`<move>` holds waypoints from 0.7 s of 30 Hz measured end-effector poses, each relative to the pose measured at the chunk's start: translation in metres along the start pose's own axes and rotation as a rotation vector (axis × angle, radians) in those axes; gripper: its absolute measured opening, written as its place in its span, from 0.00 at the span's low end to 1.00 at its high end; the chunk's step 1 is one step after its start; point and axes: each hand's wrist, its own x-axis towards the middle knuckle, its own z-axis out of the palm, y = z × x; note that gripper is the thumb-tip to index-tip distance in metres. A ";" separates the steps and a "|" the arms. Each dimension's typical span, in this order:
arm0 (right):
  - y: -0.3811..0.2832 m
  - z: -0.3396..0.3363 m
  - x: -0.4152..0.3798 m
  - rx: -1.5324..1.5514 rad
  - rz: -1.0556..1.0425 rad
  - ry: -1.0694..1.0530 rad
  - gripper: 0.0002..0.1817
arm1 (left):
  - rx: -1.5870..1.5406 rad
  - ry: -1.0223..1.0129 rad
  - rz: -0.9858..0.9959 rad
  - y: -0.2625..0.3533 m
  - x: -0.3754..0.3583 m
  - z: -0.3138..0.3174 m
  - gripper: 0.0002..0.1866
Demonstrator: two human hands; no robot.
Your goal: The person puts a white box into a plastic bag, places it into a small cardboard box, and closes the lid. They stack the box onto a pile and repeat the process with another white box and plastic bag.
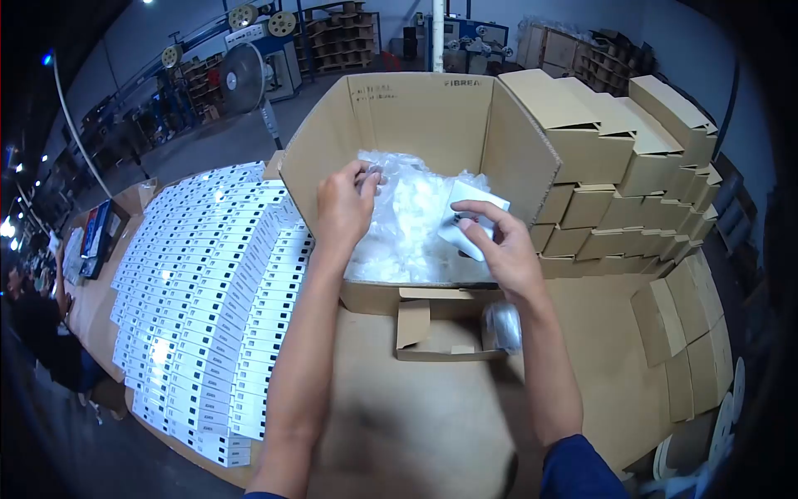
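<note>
My left hand (345,206) reaches over the left side of a large open cardboard box (428,108). Its fingers and thumb are curled together on the edge of the clear plastic bags (403,216) heaped inside. My right hand (507,254) grips a flat white piece (486,200) with small dark marks, between thumb and fingers, above the right part of the heap; the fingers hide part of it. Below the large box lies a small open carton (453,339), with a clear plastic-wrapped bundle (501,326) at its right end, partly behind my right wrist.
Rows of stacked white boxes (208,308) with dark squares cover the table's left side. Folded brown cartons (623,183) are piled at the right, with more flat ones (682,333) nearer. A fan (245,76) stands behind; another person (50,333) is at far left.
</note>
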 end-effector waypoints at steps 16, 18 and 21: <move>-0.027 0.022 -0.188 0.364 0.321 0.229 0.15 | -0.541 -0.192 -0.275 0.078 -0.261 -0.046 0.10; -0.034 0.034 -0.219 0.808 0.528 0.331 0.14 | -0.549 -0.128 -0.255 0.079 -0.280 -0.053 0.12; -0.017 0.037 -0.259 0.959 0.655 0.280 0.12 | -0.096 -0.183 0.302 0.062 -0.292 -0.062 0.26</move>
